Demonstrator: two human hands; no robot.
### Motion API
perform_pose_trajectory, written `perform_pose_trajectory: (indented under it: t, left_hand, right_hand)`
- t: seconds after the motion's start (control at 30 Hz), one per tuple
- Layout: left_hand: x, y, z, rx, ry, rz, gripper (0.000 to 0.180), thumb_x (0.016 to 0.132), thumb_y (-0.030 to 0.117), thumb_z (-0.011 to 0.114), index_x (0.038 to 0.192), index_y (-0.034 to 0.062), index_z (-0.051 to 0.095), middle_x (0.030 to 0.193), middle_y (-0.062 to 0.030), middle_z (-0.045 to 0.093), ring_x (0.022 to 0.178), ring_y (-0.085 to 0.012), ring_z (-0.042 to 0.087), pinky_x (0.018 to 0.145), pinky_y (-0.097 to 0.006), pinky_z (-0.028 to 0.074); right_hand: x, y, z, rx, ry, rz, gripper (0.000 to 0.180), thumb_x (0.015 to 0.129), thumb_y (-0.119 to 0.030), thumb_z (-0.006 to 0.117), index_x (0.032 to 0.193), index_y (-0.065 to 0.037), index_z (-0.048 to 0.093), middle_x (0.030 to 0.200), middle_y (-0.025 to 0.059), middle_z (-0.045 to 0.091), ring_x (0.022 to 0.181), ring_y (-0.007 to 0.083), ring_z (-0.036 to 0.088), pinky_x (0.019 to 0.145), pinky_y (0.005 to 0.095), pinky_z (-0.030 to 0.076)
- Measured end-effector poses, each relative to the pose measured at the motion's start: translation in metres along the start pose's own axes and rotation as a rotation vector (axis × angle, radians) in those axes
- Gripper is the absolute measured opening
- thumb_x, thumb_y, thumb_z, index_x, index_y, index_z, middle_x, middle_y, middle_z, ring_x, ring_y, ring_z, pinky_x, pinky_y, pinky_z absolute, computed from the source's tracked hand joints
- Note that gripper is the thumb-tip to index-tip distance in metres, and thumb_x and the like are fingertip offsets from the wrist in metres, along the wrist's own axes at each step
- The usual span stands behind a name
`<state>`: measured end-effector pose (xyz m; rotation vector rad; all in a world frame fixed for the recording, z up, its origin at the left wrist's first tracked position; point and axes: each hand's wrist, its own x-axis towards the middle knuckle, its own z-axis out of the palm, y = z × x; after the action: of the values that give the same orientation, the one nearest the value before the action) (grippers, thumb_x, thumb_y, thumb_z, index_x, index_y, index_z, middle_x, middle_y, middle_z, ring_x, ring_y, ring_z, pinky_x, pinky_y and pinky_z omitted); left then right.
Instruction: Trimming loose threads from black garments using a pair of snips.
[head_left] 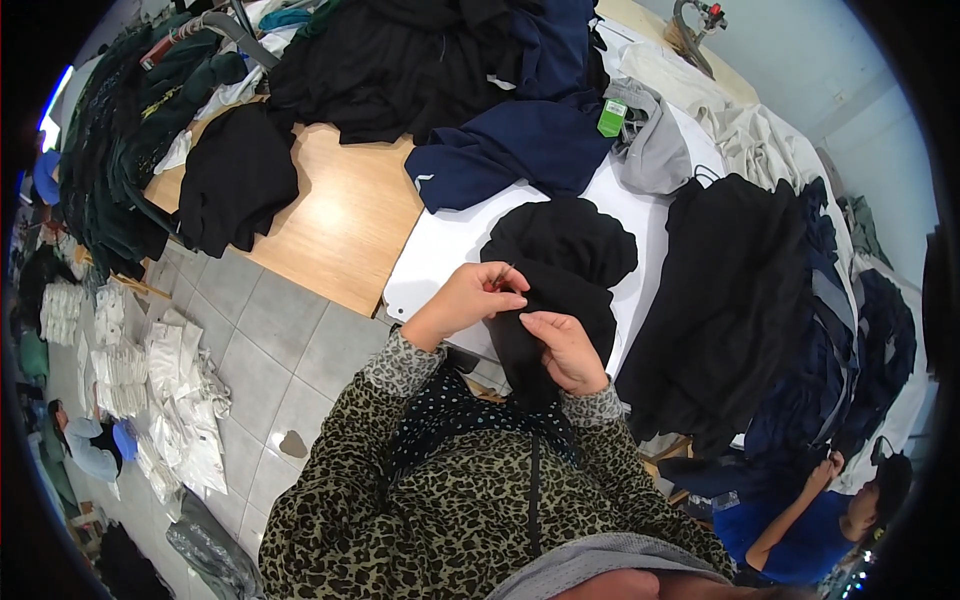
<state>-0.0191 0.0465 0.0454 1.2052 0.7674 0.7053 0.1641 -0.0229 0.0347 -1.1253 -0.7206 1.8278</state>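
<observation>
A black garment lies bunched on the white board and hangs down toward me. My left hand pinches a fold of its upper edge, with something thin between the fingertips. My right hand grips the same garment just below and to the right. Both forearms wear leopard-print sleeves with grey cuffs.
A wooden table holds piles of black and navy clothes. A tall black heap stands to the right. White packets lie on the tiled floor at left. Another person in blue sits lower right; one more at lower left.
</observation>
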Motion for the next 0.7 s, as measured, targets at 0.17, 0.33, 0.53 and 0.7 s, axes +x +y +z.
perform_pose_trajectory:
  t: [0.17,0.33,0.53,0.7]
  left_hand:
    - [-0.001,-0.010,0.004,0.419,0.443,0.245,0.035,0.079,0.015,0.071,0.108,-0.0019,0.059,0.086,-0.0085,0.061,0.074,-0.0149,0.057,0.068,-0.026,0.048]
    - [-0.028,-0.002,0.009,0.458,0.445,0.223,0.042,0.080,0.015,0.069,0.117,-0.0002,0.056,0.090,-0.0104,0.061,0.075,-0.0177,0.059,0.068,-0.028,0.049]
    - [-0.045,-0.005,0.029,0.710,0.442,0.324,0.041,0.081,0.014,0.068,0.118,0.0019,0.054,0.084,-0.0126,0.060,0.072,-0.0250,0.060,0.063,-0.032,0.049]
    - [-0.037,-0.013,0.039,0.802,0.488,0.385,0.036,0.081,0.013,0.068,0.112,0.0022,0.054,0.086,-0.0137,0.063,0.069,-0.0245,0.063,0.060,-0.032,0.049]
  right_hand:
    - [0.002,-0.003,0.019,0.458,0.035,0.119,0.022,0.093,-0.019,0.054,0.107,-0.002,0.061,0.096,0.0037,0.065,0.085,0.0152,0.062,0.080,0.0288,0.049]
    - [0.008,0.005,0.020,0.593,0.087,0.037,0.024,0.094,-0.020,0.052,0.111,-0.004,0.059,0.104,0.0055,0.063,0.095,0.0168,0.058,0.086,0.0348,0.047]
    - [0.008,0.008,0.029,0.608,0.109,-0.063,0.026,0.094,-0.022,0.053,0.114,-0.005,0.056,0.111,0.0064,0.059,0.103,0.0180,0.054,0.091,0.0359,0.043]
    - [0.005,0.013,0.034,0.581,0.133,-0.104,0.027,0.095,-0.023,0.052,0.113,-0.004,0.057,0.110,0.0064,0.059,0.102,0.0175,0.055,0.089,0.0334,0.043]
